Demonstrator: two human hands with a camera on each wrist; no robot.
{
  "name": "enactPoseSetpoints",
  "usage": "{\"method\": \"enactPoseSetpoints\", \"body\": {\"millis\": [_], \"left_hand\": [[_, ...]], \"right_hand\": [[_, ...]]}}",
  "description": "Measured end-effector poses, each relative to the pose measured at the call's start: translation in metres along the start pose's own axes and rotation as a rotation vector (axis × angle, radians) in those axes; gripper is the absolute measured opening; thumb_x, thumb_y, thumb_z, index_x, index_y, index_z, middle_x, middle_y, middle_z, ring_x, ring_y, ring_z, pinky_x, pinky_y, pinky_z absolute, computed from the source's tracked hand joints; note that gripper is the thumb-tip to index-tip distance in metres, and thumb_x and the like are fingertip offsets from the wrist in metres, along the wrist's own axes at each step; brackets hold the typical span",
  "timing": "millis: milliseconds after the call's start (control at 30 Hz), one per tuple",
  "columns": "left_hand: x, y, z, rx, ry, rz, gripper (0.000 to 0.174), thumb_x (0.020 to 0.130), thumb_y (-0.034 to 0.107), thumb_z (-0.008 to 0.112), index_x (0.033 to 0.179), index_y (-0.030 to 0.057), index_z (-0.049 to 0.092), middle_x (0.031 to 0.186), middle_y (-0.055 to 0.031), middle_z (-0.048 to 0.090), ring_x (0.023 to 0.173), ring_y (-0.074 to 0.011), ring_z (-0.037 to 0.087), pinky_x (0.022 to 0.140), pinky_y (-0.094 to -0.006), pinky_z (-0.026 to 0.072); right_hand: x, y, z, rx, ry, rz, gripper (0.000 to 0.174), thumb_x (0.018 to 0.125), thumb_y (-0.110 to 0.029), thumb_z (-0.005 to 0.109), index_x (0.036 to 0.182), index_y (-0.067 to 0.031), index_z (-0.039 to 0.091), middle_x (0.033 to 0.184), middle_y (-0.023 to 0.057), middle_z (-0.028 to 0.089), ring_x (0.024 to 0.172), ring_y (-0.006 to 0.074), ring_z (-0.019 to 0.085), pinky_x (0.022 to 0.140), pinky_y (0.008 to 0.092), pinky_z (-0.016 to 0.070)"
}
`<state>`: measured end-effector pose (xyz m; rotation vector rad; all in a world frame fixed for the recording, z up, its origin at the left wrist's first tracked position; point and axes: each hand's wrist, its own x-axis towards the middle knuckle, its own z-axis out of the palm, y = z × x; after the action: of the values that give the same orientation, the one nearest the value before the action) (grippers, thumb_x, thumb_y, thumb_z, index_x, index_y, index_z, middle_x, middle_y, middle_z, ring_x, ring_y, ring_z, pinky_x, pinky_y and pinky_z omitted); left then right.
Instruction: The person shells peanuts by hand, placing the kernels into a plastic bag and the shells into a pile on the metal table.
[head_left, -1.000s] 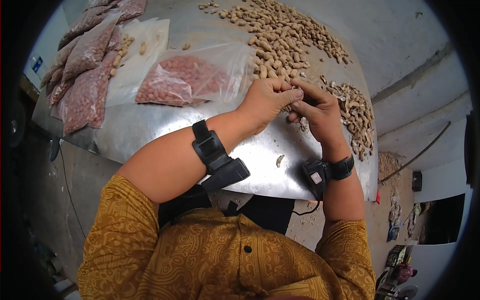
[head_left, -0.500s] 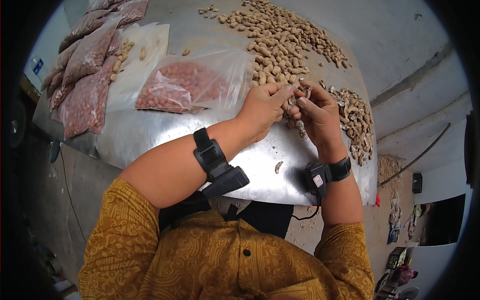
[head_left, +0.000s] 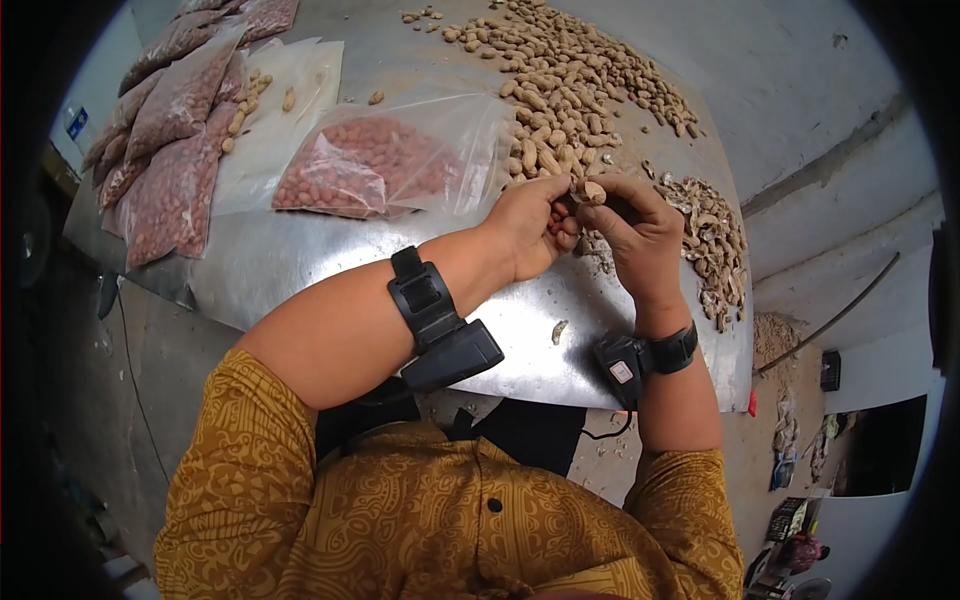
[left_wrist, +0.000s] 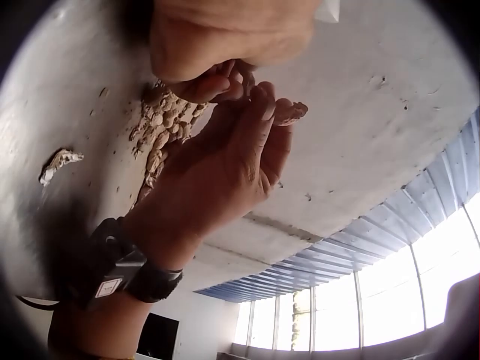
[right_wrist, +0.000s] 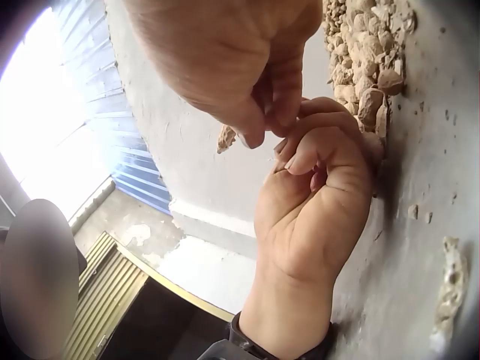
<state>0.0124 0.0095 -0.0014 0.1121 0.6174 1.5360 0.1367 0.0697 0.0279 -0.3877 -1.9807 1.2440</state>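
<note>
Pinching rough shell (head_left: 594, 192), right hand (head_left: 643, 238); left hand (head_left: 524, 226) holding kernels (head_left: 560, 211).

Counts: 2 hands, left hand (head_left: 530, 228) and right hand (head_left: 648, 240). 2 wrist cameras (head_left: 455, 356). 1 counter (head_left: 330, 255). 1 kernel bag (head_left: 365, 165) lying by itself; stacked bags (head_left: 185, 100), at least 4, overlapped, exact number unclear. 1 peanut heap (head_left: 565, 75), 1 shell heap (head_left: 714, 245), too dense to count singly. 1 stray shell (head_left: 559, 331). 1 held shell (head_left: 594, 193) in right hand. Left-hand kernels (head_left: 559, 213): more than 1, partly hidden. 1 shirt button (head_left: 495, 506).
</note>
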Motion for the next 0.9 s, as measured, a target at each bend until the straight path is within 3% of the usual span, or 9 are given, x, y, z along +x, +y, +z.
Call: {"method": "enactPoseSetpoints", "body": {"millis": [100, 200, 400, 600, 700, 767, 900], "left_hand": [[0.001, 0.0, 0.0, 0.01, -0.027, -0.017, 0.025, 0.093, 0.026, 0.042, 0.078, 0.0081, 0.051, 0.061, 0.0027, 0.043, 0.048, -0.0057, 0.037, 0.042, -0.0175, 0.0297], [0.003, 0.0, -0.005, -0.041, -0.09, -0.042, 0.024, 0.093, 0.026, 0.042, 0.079, 0.0091, 0.05, 0.062, 0.0028, 0.043, 0.047, -0.005, 0.034, 0.041, -0.0177, 0.0277], [-0.004, 0.001, 0.002, 0.078, -0.167, 0.006, 0.018, 0.094, 0.023, 0.041, 0.085, 0.0097, 0.049, 0.064, 0.0024, 0.043, 0.046, -0.0045, 0.033, 0.04, -0.0176, 0.0251], [-0.007, -0.002, 0.001, 0.167, -0.272, -0.002, 0.02, 0.095, 0.025, 0.042, 0.101, 0.0078, 0.05, 0.066, 0.0024, 0.044, 0.045, -0.0041, 0.032, 0.04, -0.0179, 0.0227], [-0.008, -0.002, 0.001, 0.214, -0.228, 0.015, 0.025, 0.094, 0.025, 0.044, 0.108, 0.006, 0.049, 0.066, 0.0028, 0.042, 0.045, -0.004, 0.031, 0.04, -0.0181, 0.0222], [-0.009, -0.002, 0.002, 0.227, -0.195, 0.05, 0.028, 0.093, 0.025, 0.045, 0.111, 0.0044, 0.048, 0.065, 0.0031, 0.04, 0.046, -0.0038, 0.031, 0.04, -0.0178, 0.0224], [-0.008, 0.001, 0.001, 0.147, -0.149, 0.032, 0.031, 0.092, 0.024, 0.047, 0.112, 0.001, 0.048, 0.066, 0.0035, 0.039, 0.047, -0.0034, 0.03, 0.041, -0.0166, 0.0241]], "right_hand": [[0.0, -0.005, 0.003, 0.034, 0.001, -0.012, 0.021, 0.076, 0.003, 0.064, 0.096, 0.0003, 0.061, 0.09, 0.0047, 0.063, 0.074, 0.0084, 0.062, 0.062, 0.0193, 0.049], [0.002, 0.003, -0.004, -0.163, 0.019, -0.172, 0.022, 0.074, 0.004, 0.065, 0.095, -0.0007, 0.061, 0.091, 0.0039, 0.062, 0.07, 0.0064, 0.059, 0.061, 0.0184, 0.0477], [0.004, 0.004, -0.006, -0.058, 0.015, 0.001, 0.022, 0.073, 0.004, 0.065, 0.095, -0.0015, 0.062, 0.094, 0.0037, 0.062, 0.07, 0.0056, 0.057, 0.062, 0.0186, 0.0473], [0.005, 0.011, -0.011, -0.002, 0.067, -0.03, 0.02, 0.078, 0.001, 0.062, 0.097, -0.0023, 0.064, 0.085, 0.0025, 0.063, 0.068, 0.0061, 0.057, 0.062, 0.0185, 0.0475], [0.011, 0.013, -0.032, -0.064, 0.23, 0.022, 0.017, 0.08, -0.001, 0.059, 0.096, -0.002, 0.065, 0.077, 0.002, 0.063, 0.063, 0.0063, 0.057, 0.059, 0.0184, 0.0469], [0.017, 0.019, -0.059, -0.177, 0.405, -0.006, 0.017, 0.081, -0.002, 0.057, 0.095, -0.0013, 0.066, 0.073, 0.0022, 0.063, 0.061, 0.0049, 0.055, 0.056, 0.0179, 0.0448], [0.02, 0.029, -0.108, -0.743, 0.554, 0.005, 0.026, 0.077, -0.002, 0.053, 0.101, -0.0005, 0.064, 0.088, 0.0093, 0.065, 0.078, 0.0144, 0.06, 0.07, 0.0244, 0.0466]]}}
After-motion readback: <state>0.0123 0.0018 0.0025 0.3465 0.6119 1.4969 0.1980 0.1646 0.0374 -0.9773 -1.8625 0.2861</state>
